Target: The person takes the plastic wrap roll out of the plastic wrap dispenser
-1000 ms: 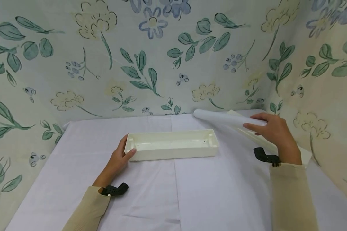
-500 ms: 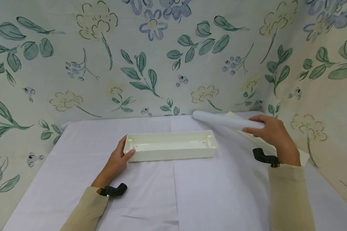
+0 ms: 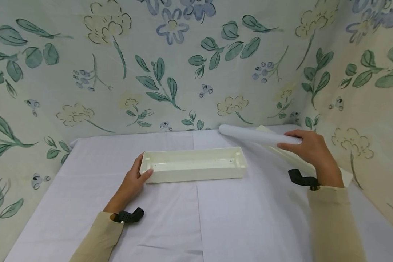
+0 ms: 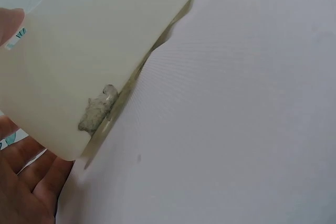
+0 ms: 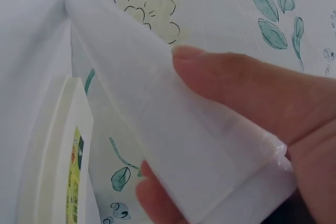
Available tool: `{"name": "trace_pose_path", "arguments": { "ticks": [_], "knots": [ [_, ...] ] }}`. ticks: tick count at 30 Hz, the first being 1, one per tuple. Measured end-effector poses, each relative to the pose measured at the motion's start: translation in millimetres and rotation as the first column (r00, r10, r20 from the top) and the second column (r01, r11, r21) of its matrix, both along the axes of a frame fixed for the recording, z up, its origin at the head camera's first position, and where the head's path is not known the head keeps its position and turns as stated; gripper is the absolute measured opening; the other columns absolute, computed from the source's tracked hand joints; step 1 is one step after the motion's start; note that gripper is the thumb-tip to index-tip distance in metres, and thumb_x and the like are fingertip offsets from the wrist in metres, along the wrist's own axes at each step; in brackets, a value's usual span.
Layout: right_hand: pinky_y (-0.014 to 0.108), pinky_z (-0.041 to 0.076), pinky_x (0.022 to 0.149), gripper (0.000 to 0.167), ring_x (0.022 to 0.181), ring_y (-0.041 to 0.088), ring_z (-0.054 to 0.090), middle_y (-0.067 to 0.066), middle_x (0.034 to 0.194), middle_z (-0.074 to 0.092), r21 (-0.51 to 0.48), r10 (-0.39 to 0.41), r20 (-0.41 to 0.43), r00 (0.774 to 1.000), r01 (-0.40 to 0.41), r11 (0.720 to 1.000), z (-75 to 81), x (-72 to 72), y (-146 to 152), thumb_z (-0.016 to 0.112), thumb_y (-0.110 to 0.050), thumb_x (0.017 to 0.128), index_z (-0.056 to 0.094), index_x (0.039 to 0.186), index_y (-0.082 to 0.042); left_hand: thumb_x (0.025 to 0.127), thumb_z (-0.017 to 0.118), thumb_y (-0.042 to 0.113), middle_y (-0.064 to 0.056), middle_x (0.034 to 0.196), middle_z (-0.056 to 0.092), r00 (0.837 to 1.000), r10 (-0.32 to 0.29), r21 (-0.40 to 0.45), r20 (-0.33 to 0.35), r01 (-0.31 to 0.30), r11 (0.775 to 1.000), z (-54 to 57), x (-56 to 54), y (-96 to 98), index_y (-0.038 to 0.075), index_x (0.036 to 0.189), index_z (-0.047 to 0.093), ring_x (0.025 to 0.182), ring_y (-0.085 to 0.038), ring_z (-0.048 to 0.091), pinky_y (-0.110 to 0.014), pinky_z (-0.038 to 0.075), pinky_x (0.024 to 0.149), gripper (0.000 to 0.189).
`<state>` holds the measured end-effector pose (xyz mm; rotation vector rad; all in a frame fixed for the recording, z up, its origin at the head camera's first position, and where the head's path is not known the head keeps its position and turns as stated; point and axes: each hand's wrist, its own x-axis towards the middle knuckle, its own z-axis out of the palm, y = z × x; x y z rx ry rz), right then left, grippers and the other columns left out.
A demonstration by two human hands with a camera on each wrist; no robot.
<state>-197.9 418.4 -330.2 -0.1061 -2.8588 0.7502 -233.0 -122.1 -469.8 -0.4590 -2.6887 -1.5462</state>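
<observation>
A long cream plastic trough (image 3: 194, 175), open at the top, sits on the white cloth. My left hand (image 3: 135, 178) grips its left end, thumb on the near wall. In the left wrist view a grey lump (image 4: 97, 114) shows at the lower edge of the trough wall. My right hand (image 3: 308, 145) pinches the near end of a white roll of sheet (image 3: 249, 134), thumb on top and fingers below. In the right wrist view this roll looks smooth and slightly shiny, and it seems to run into the white cover at its far end.
Beyond the roll, a flat cream piece (image 3: 289, 157) lies partly hidden at the right edge; the right wrist view shows a yellow label (image 5: 75, 174) on a cream piece. Floral fabric (image 3: 170, 80) hangs behind and at the right. The white cloth (image 3: 170, 225) has folds.
Both hands keep their holds. The trough and the roll stay almost where they were; only a slight shift of the head view and of the right hand shows.
</observation>
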Motion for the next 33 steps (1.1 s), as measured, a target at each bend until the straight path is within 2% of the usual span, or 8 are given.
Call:
{"name": "trace_pose_path", "arguments": {
  "ticks": [9,20,27,33],
  "knots": [
    [0.063,0.042,0.086,0.077,0.112,0.044,0.046,0.029,0.132,0.050,0.008,-0.002,-0.016,1.000,0.002,1.000,-3.6,0.1,4,0.070,-0.060,0.079,0.058,0.128,-0.002,0.098,0.055,0.036,-0.009,0.159,0.018,1.000,-0.006,0.009,-0.010,0.006,1.000,-1.0,-1.8,-0.5,0.022,0.156,0.007,0.144,-0.032,0.020,-0.055,0.025,0.111,0.076],
    [0.060,0.045,0.078,0.074,0.107,0.046,0.049,0.033,0.131,0.049,0.045,0.000,-0.010,1.000,0.001,0.999,-9.5,1.5,6,0.073,-0.054,0.080,0.057,0.128,0.001,0.099,0.054,0.035,-0.008,0.160,0.016,1.000,-0.005,0.013,-0.004,0.005,1.000,1.4,-1.2,0.3,0.022,0.156,0.006,0.145,-0.030,0.018,-0.054,0.024,0.112,0.076],
    [0.056,0.046,0.077,0.068,0.104,0.044,0.053,0.032,0.126,0.054,0.072,0.016,-0.043,0.999,-0.013,0.997,-14.5,1.6,8,0.074,-0.049,0.081,0.060,0.125,0.001,0.099,0.054,0.034,-0.010,0.160,0.016,1.000,-0.001,0.004,-0.001,0.001,1.000,0.9,-1.1,0.3,0.020,0.156,0.005,0.145,-0.032,0.017,-0.056,0.023,0.112,0.076],
    [0.053,0.046,0.074,0.068,0.102,0.042,0.053,0.031,0.125,0.055,0.073,0.021,-0.036,0.999,-0.018,0.997,-19.7,2.5,11,0.075,-0.049,0.080,0.061,0.124,0.001,0.099,0.054,0.033,-0.009,0.160,0.016,1.000,0.007,0.001,0.001,-0.007,1.000,0.7,-1.5,1.0,0.019,0.156,0.006,0.145,-0.031,0.017,-0.056,0.023,0.112,0.076]
  ]
}}
